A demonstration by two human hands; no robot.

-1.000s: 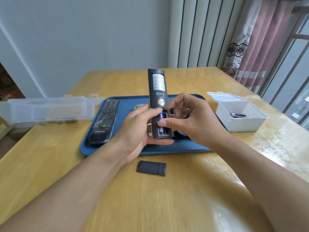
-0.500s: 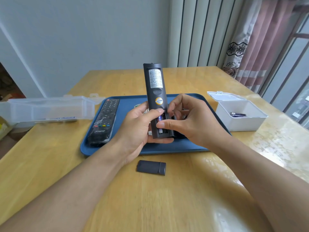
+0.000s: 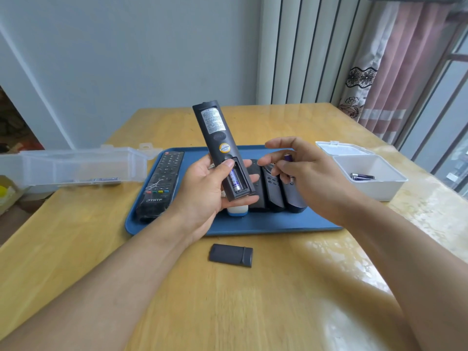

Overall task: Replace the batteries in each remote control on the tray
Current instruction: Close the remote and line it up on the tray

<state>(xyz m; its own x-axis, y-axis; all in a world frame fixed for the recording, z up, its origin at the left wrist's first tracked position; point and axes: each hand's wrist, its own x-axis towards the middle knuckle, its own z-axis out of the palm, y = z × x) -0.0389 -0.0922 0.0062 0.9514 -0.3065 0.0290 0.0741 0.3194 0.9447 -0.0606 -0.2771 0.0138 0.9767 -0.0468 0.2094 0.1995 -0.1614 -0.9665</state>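
Fingers (image 3: 283, 165) of the right hand (image 3: 311, 178) pinch one removed battery (image 3: 287, 158); the left hand (image 3: 202, 191) grips the open remote (image 3: 220, 148), one cell (image 3: 234, 180) inside; other remotes on the tray (image 3: 266, 224) apparently await.

Both forearms come into view bare from the lower corners, with no sleeve showing anywhere along them (any clothing lies beyond the frame edge). The left hand (image 3: 202, 188) and the right hand (image 3: 311, 178) are bare too, with short, plain nails.
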